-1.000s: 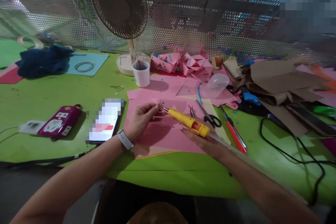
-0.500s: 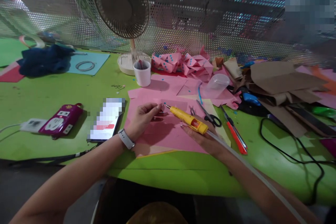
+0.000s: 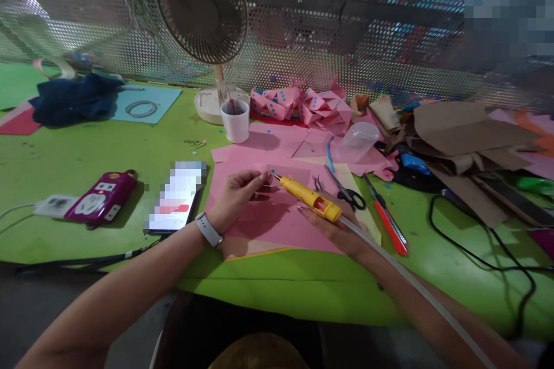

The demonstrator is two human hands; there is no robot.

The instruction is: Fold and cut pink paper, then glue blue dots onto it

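Note:
My right hand (image 3: 329, 225) is closed around a yellow hot glue gun (image 3: 309, 197). A long translucent glue stick (image 3: 407, 277) runs out of its back end along my forearm. The gun's metal nozzle points left, close to the fingertips of my left hand (image 3: 242, 187). Those fingers are pinched together; what they hold, if anything, is too small to make out. Both hands are over pink paper (image 3: 277, 225). Just right of the gun lie black-handled scissors (image 3: 346, 189), and farther right a red utility knife (image 3: 389, 225).
A phone (image 3: 177, 199) and a purple power strip (image 3: 101, 199) lie to the left. Behind stand a white cup (image 3: 236, 121) and a fan (image 3: 201, 8). Pink folded paper (image 3: 303, 105), a clear plastic cup (image 3: 360, 139) and brown paper (image 3: 471, 130) fill the back right. A black cable (image 3: 485, 259) curls at right.

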